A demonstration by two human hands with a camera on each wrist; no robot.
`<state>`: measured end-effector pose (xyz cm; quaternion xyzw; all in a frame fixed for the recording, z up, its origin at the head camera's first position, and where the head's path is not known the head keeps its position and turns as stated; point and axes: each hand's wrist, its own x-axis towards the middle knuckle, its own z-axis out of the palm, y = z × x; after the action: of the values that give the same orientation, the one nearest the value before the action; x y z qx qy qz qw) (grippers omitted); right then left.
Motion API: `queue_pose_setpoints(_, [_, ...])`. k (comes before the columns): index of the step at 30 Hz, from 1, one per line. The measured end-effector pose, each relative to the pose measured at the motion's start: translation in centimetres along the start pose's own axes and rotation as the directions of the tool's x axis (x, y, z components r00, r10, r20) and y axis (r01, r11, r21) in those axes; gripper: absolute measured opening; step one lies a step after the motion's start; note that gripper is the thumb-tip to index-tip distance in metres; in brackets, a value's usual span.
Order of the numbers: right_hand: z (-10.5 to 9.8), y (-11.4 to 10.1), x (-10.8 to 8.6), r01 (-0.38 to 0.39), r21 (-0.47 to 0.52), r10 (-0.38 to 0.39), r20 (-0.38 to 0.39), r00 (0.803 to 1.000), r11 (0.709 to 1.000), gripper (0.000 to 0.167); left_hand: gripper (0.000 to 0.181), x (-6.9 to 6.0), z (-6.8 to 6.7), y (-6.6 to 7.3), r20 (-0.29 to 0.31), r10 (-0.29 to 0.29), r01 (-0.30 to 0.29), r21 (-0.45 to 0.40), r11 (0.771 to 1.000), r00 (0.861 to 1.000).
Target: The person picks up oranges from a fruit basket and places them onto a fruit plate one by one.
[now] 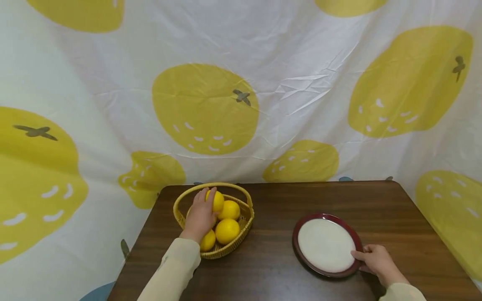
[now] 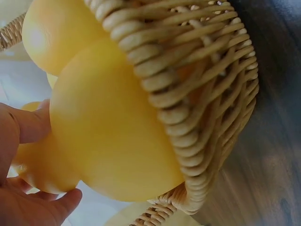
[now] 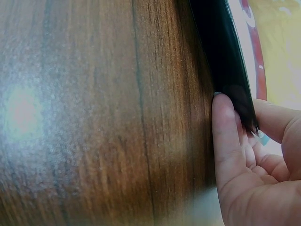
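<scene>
My left hand (image 1: 199, 217) reaches into a wicker basket (image 1: 245, 229) and holds a yellow lemon (image 1: 216, 201) at its far side. In the left wrist view, thumb and fingers lie around that lemon (image 2: 44, 165), behind a larger-looking one close to the camera. Several other lemons (image 1: 227, 231) lie in the basket. To the right, my right hand (image 1: 378, 262) pinches the edge of a round plate (image 1: 325, 244), white with a dark red rim. Its thumb is on top and its fingers are underneath; the right wrist view shows the plate's dark underside (image 3: 223, 56).
Basket and plate are on a dark brown wooden table (image 1: 271, 251), with bare wood between them. The basket's arched handle (image 1: 212, 184) rises over the lemons. Behind the table hangs a white cloth (image 1: 286, 117) printed with big lemons.
</scene>
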<state>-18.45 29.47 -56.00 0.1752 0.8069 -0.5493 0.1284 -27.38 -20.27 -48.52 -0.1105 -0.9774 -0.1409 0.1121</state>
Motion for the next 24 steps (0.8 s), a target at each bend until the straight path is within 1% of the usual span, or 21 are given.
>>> queue_pose_setpoints(3, [-0.1,0.0,0.1,-0.012,-0.003,0.012,0.008,1.000,1.000,0.023,0.079,-0.4,0.0,0.2,-0.013,0.013,-0.014,-0.016,1.000,1.000])
queue_pose_setpoints(7, [-0.2,0.0,0.3,-0.017,-0.008,0.017,0.020,1.000,1.000,0.029,0.078,-0.7,0.0,0.6,-0.016,0.027,-0.027,-0.018,0.999,1.000])
queue_pose_setpoints(13, [-0.4,0.2,0.4,-0.019,0.000,0.019,0.013,1.000,1.000,0.032,0.078,-0.8,-0.3,1.5,-0.007,0.041,-0.041,-0.012,0.999,0.999])
queue_pose_setpoints(16, [-0.4,0.2,0.5,-0.026,0.001,0.026,0.008,1.000,1.000,0.033,0.078,-0.9,-0.3,1.8,-0.015,0.058,-0.059,-0.014,0.998,0.998])
queue_pose_setpoints(20, [-0.5,0.2,0.6,-0.038,-0.003,0.038,-0.001,0.999,0.999,0.036,0.078,-1.1,0.0,2.1,-0.017,0.084,-0.084,0.002,0.996,0.996])
queue_pose_setpoints(24, [-0.3,0.2,0.4,-0.017,-0.001,0.017,0.005,1.000,1.000,0.040,0.079,-1.3,0.3,2.2,-0.022,0.093,-0.093,0.033,0.995,0.995])
